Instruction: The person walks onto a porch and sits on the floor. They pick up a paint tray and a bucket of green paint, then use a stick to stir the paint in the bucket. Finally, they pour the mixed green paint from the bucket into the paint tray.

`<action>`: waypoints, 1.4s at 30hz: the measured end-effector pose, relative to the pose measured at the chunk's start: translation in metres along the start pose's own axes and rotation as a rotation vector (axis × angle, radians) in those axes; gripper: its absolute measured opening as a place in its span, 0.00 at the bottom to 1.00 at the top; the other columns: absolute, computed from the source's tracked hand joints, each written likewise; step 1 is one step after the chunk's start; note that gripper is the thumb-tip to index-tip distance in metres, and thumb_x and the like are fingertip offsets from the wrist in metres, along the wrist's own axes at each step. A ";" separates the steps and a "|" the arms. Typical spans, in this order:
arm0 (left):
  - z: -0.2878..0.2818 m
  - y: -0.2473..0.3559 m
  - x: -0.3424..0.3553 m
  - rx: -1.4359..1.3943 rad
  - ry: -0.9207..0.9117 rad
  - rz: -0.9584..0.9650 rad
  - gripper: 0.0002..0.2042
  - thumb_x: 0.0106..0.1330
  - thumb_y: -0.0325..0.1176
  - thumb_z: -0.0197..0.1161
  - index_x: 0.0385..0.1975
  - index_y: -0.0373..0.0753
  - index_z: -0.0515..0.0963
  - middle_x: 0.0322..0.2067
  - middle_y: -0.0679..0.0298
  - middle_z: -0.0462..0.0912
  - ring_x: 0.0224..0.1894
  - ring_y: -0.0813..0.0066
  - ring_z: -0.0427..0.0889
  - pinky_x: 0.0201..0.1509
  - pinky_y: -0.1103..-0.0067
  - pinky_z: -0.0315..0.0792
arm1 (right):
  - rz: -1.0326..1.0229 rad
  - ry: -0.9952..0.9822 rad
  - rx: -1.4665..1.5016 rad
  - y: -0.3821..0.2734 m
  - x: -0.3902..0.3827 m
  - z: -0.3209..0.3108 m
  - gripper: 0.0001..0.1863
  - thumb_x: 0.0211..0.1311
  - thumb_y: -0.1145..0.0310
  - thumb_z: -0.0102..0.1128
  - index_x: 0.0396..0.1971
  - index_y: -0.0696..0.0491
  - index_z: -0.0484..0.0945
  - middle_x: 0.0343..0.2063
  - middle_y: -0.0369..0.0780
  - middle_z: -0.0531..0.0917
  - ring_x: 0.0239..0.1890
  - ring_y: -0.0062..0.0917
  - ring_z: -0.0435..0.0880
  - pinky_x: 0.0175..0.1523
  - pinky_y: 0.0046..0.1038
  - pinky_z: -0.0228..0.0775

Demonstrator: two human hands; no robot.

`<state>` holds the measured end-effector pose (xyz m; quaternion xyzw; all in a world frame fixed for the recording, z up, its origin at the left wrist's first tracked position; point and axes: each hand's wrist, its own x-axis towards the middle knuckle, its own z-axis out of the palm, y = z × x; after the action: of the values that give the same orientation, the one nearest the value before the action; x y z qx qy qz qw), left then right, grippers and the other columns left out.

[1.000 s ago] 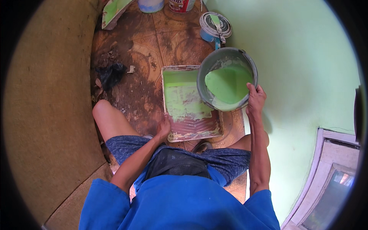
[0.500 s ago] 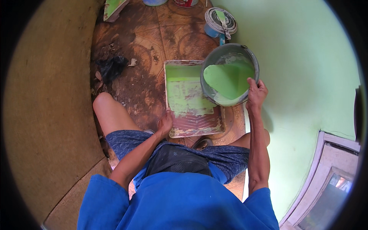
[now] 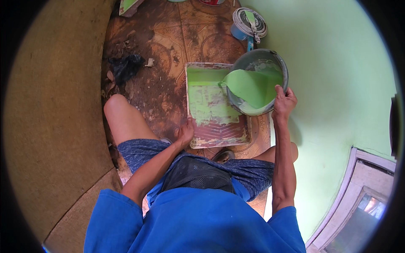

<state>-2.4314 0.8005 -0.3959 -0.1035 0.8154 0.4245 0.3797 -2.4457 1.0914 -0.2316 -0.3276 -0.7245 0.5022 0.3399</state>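
My right hand (image 3: 284, 102) grips the near right rim of a grey bucket (image 3: 280, 67), which is tilted to the left over a paint tray. Light green paint (image 3: 249, 86) in the bucket reaches its left lip and runs over it toward the tray. The paint tray (image 3: 223, 135) lies on the floor between my legs. Green paint pools at its far end and coats much of the ribbed slope, while the near part shows reddish brown. My left hand (image 3: 185, 131) is closed on the tray's left edge near its front corner.
Beyond the bucket stands a blue pot (image 3: 239, 33) with a paint-smeared lid and a scraper-like tool on top. A crumpled black plastic bag (image 3: 126, 67) and debris lie on the dirty tiled floor (image 3: 162, 38). A green wall (image 3: 325, 76) rises at right, a brown panel (image 3: 55, 105) at left.
The bucket has tipped further left, and green paint now spills over its lip. My left hand stays on the tray's edge. The view has shifted slightly.
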 end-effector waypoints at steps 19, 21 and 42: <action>0.002 -0.002 0.003 0.024 0.062 -0.023 0.40 0.63 0.64 0.28 0.40 0.29 0.76 0.39 0.35 0.75 0.50 0.39 0.71 0.54 0.61 0.64 | -0.052 0.011 -0.091 -0.007 0.002 0.001 0.17 0.52 0.73 0.59 0.10 0.54 0.63 0.11 0.26 0.63 0.16 0.09 0.56 0.19 0.18 0.48; 0.000 0.003 -0.002 0.009 0.069 0.001 0.40 0.63 0.64 0.28 0.40 0.28 0.76 0.38 0.35 0.75 0.50 0.39 0.71 0.53 0.61 0.64 | -0.048 0.016 -0.103 -0.007 0.004 -0.001 0.16 0.52 0.73 0.59 0.10 0.54 0.63 0.11 0.26 0.63 0.16 0.09 0.57 0.19 0.18 0.48; 0.001 0.002 -0.001 -0.009 0.067 -0.015 0.38 0.65 0.62 0.29 0.44 0.30 0.74 0.39 0.34 0.74 0.50 0.39 0.70 0.53 0.62 0.64 | -0.079 0.015 -0.176 -0.018 0.004 0.005 0.17 0.51 0.71 0.59 0.10 0.55 0.62 0.11 0.27 0.63 0.16 0.10 0.57 0.19 0.18 0.50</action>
<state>-2.4309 0.8019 -0.3943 -0.1257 0.8251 0.4214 0.3549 -2.4543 1.0876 -0.2145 -0.3313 -0.7756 0.4203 0.3347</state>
